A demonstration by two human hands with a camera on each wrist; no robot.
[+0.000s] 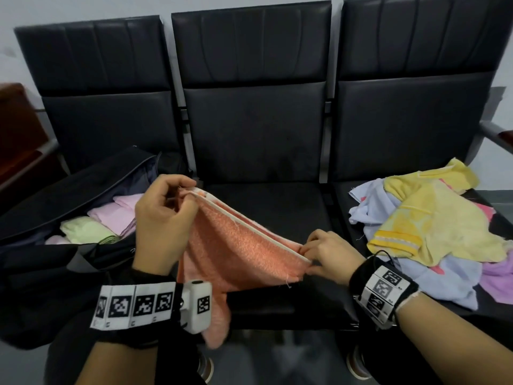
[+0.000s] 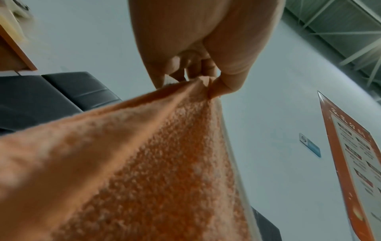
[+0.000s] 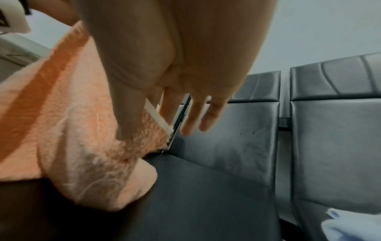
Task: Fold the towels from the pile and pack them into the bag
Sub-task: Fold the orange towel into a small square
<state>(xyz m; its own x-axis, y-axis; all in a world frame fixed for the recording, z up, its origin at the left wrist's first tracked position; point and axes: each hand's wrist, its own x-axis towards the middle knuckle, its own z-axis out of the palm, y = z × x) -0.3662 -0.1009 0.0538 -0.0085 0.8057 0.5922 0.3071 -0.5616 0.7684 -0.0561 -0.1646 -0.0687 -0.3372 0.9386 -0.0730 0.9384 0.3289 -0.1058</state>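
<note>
while both hands stretch the orange towel (image 1: pixel 238 245) above the middle seat (image 1: pixel 266 207) | left hand (image 1: pixel 163 207) pinches one corner | right hand (image 1: pixel 330 254) pinches the other, spare fingers loose | risk: light pinch slips, fold skews | black bag (image 1: pixel 55 195) left

An orange towel (image 1: pixel 238 245) with a white-trimmed edge hangs stretched above the middle seat, held by two corners; folded pink and green towels (image 1: pixel 111 220) lie in the open black bag (image 1: pixel 55 195) at left, a rumpled pile (image 1: pixel 433 232) at right
</note>
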